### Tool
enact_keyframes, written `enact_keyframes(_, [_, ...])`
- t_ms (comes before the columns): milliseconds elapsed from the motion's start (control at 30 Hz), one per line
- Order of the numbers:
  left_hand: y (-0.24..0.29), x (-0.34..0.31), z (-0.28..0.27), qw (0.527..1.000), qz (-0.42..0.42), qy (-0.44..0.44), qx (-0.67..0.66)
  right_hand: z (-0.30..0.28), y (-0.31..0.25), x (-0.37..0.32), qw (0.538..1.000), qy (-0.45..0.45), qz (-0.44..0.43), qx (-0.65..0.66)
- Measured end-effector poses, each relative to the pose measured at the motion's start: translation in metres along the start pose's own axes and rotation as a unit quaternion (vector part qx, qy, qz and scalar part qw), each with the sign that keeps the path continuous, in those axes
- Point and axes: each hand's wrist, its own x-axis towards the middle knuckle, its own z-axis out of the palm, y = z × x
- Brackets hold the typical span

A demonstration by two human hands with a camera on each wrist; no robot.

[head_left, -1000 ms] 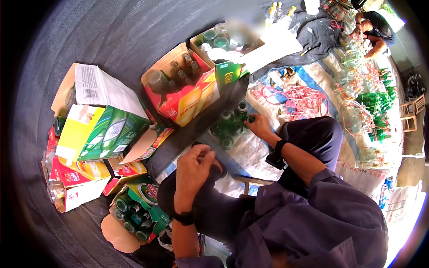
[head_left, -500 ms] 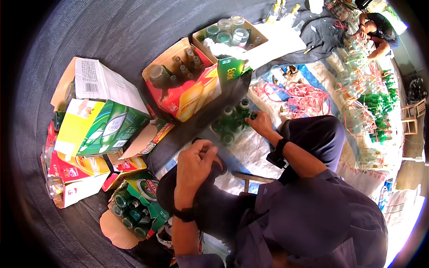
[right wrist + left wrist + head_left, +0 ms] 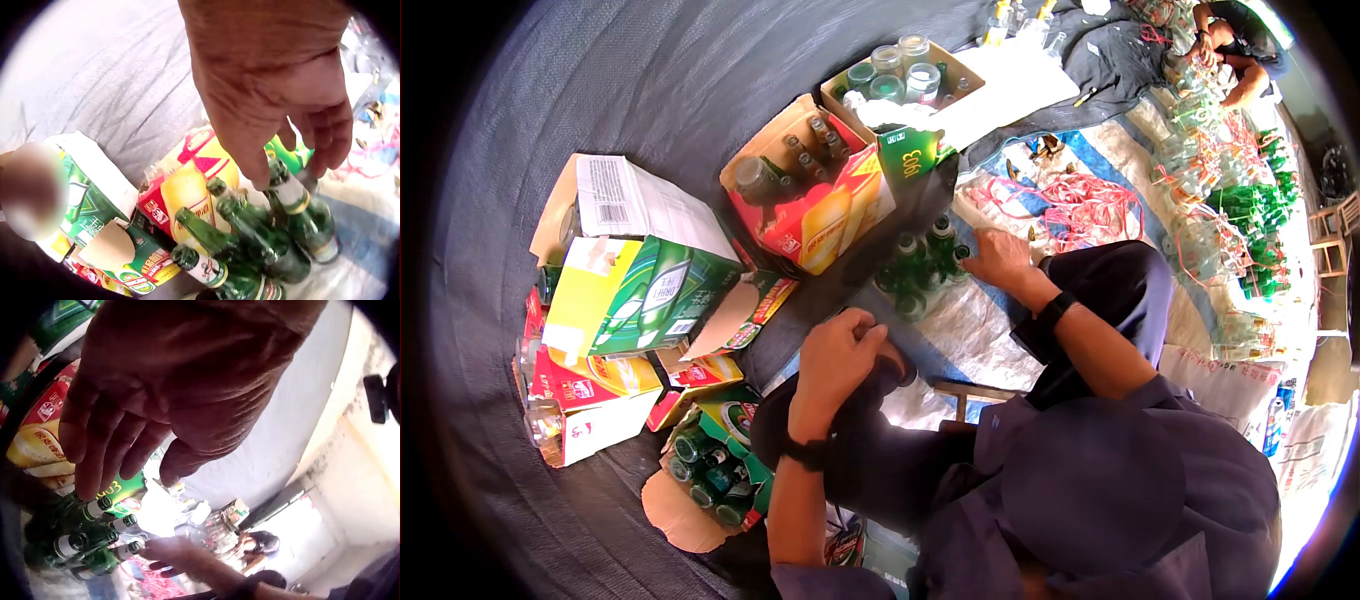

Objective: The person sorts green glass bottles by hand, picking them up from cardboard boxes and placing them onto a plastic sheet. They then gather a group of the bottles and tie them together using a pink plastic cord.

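Note:
Several green bottles (image 3: 912,275) stand close together on the ground sheet, their necks upward. My right hand (image 3: 1005,262) is at the rightmost bottle of this group. In the right wrist view, the thumb of my right hand (image 3: 281,94) is beside the neck of a bottle (image 3: 306,215) with a pale neck label, and the other fingers hang loosely bent on the far side, apart from it. Near my knee, my left hand (image 3: 832,365) holds nothing. Its fingers are relaxed in the left wrist view, with the palm (image 3: 181,381) showing above the bottles (image 3: 81,540).
Cartons of bottles stand on the dark cloth: a red and yellow one (image 3: 830,220), a green and yellow one (image 3: 662,290), and one with glass jars at the back. Pink string (image 3: 1090,215) lies on the sheet. Bundled bottles (image 3: 1240,215) and another person are at the right.
My right hand has shifted slightly right, and its fingers have loosened from the bottle top they were at. My left hand stays by the knee. The head view has tilted a little.

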Motion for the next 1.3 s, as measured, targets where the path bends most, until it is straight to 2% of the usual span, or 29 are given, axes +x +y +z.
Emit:
enact_keyframes(33, [0.007, 0.005, 0.003, 0.998, 0.021, -0.003, 0.066, -0.013, -0.004, -0.002, 0.999, 0.020, -0.038, -0.032])
enact_keyframes(100, [0.004, 0.020, 0.020, 0.993, 0.008, -0.011, 0.121, -0.037, -0.016, -0.006, 0.997, 0.035, -0.056, -0.037])
enact_keyframes(233, [-0.017, 0.046, 0.072, 0.967, -0.020, -0.024, 0.253, -0.074, -0.035, -0.014, 0.995, -0.010, -0.095, -0.043])
enact_keyframes(333, [-0.037, 0.054, 0.107, 0.966, 0.016, -0.017, 0.257, -0.094, -0.038, -0.022, 0.975, -0.067, -0.200, -0.072])
enact_keyframes(500, [-0.068, 0.066, 0.128, 0.966, 0.062, -0.008, 0.252, -0.082, -0.023, -0.015, 0.977, -0.083, -0.191, -0.040])
enact_keyframes(567, [-0.071, 0.070, 0.132, 0.969, 0.050, -0.027, 0.240, -0.083, -0.028, -0.020, 0.970, -0.120, -0.194, -0.089])
enact_keyframes(600, [-0.073, 0.072, 0.135, 0.972, 0.058, -0.020, 0.226, -0.078, -0.029, -0.019, 0.967, -0.111, -0.221, -0.051])
enact_keyframes(767, [-0.076, 0.078, 0.139, 0.976, 0.049, -0.020, 0.210, -0.075, -0.032, -0.015, 0.967, -0.141, -0.212, -0.032])
enact_keyframes(833, [-0.076, 0.080, 0.139, 0.975, 0.068, 0.003, 0.212, -0.076, -0.031, -0.016, 0.970, -0.116, -0.214, -0.026])
enact_keyframes(967, [-0.076, 0.077, 0.141, 0.974, 0.072, -0.014, 0.214, -0.079, -0.030, -0.016, 0.970, -0.121, -0.212, 0.004])
enact_keyframes(1033, [-0.080, 0.077, 0.144, 0.972, 0.124, 0.004, 0.201, -0.074, -0.028, -0.016, 0.970, -0.090, -0.225, 0.003])
enact_keyframes(1167, [-0.076, 0.077, 0.143, 0.972, 0.085, -0.006, 0.219, -0.067, -0.027, -0.019, 0.968, -0.088, -0.233, 0.000])
enact_keyframes(1300, [-0.083, 0.078, 0.146, 0.981, 0.035, -0.004, 0.190, -0.060, -0.033, -0.018, 0.967, -0.125, -0.219, -0.022])
